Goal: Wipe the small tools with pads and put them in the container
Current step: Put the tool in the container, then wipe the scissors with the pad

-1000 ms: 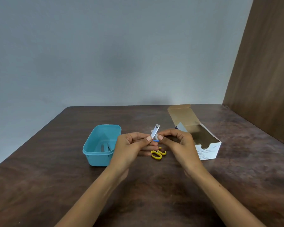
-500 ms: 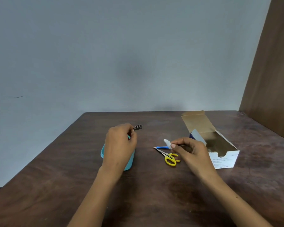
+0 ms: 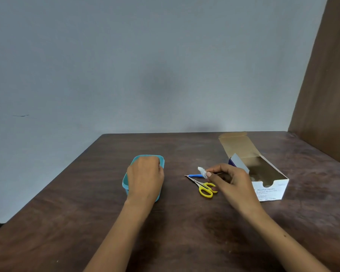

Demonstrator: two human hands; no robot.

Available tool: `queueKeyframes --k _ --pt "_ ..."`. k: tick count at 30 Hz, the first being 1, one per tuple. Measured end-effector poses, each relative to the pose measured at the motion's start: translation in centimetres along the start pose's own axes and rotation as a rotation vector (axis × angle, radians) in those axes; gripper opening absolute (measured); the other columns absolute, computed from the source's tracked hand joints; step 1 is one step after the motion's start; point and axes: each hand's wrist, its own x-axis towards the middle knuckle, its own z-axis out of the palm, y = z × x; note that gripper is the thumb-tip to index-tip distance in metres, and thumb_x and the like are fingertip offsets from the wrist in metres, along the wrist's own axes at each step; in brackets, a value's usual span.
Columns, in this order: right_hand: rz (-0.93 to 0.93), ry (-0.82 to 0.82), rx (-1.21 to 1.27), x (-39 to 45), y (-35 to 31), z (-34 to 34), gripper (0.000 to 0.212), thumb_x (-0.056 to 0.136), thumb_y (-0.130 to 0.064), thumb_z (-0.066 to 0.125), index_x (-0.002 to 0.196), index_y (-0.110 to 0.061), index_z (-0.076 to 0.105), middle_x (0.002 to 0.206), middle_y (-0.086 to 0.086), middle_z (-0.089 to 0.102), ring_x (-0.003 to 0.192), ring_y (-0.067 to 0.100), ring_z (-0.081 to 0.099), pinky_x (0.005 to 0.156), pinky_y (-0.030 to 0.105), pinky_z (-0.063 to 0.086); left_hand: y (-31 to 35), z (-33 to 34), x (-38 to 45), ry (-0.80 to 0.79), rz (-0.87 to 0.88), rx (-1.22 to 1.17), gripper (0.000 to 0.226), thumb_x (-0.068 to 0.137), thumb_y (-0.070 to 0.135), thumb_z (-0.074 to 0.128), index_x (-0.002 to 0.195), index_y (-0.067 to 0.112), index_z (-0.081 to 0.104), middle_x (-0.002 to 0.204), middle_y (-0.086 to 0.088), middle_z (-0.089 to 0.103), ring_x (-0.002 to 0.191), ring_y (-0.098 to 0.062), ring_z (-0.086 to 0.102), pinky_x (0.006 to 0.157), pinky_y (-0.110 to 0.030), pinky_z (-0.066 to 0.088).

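The left hand point(image 3: 145, 177) was held over the teal container point(image 3: 161, 160), its grip hidden. A white pad point(image 3: 202, 172) was pinched by the right hand point(image 3: 232, 181). Yellow scissors point(image 3: 203, 187) and a blue tool point(image 3: 194, 175) were left unwiped on the worktop point(image 3: 106, 222).

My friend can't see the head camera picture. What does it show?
A left hand reaches into a teal container while the right hand pinches a white pad above yellow scissors and a blue tool. An open swab box sits right.
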Motion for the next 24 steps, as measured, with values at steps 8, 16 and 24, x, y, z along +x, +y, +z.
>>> queueKeyframes --k 8,16,24 --pt "0.0 -0.005 -0.022 0.0 0.1 0.1 0.008 0.081 -0.016 0.071 0.077 -0.023 0.07 0.079 -0.004 0.072 0.08 0.015 0.069 0.076 0.042 0.058 1.5 0.6 -1.1 0.208 0.259 -0.305 0.016 0.089 0.024 0.062 0.08 0.014 0.07 0.075 0.001 0.065 0.071 -0.016 0.057 0.055 -0.03 0.042" --pt "0.056 -0.022 0.082 -0.1 0.1 -0.3 0.015 0.085 -0.007 0.066 0.077 -0.018 0.071 0.079 0.004 0.073 0.081 0.015 0.07 0.075 0.038 0.059 3.5 3.1 -2.8 -0.19 0.139 -0.832 0.029 0.072 0.047 0.074 0.082 0.02 0.076 0.073 0.008 0.073 0.069 -0.002 0.064 0.06 -0.02 0.052" --pt "0.062 -0.01 0.088 -0.1 0.0 -0.3 0.012 0.083 -0.008 0.067 0.078 -0.016 0.073 0.076 0.002 0.073 0.076 0.015 0.07 0.072 0.032 0.059 4.1 3.3 -3.4 -0.314 -0.01 -1.125 0.009 0.086 0.021 0.066 0.085 0.017 0.074 0.067 0.004 0.069 0.062 -0.006 0.061 0.05 -0.024 0.05"
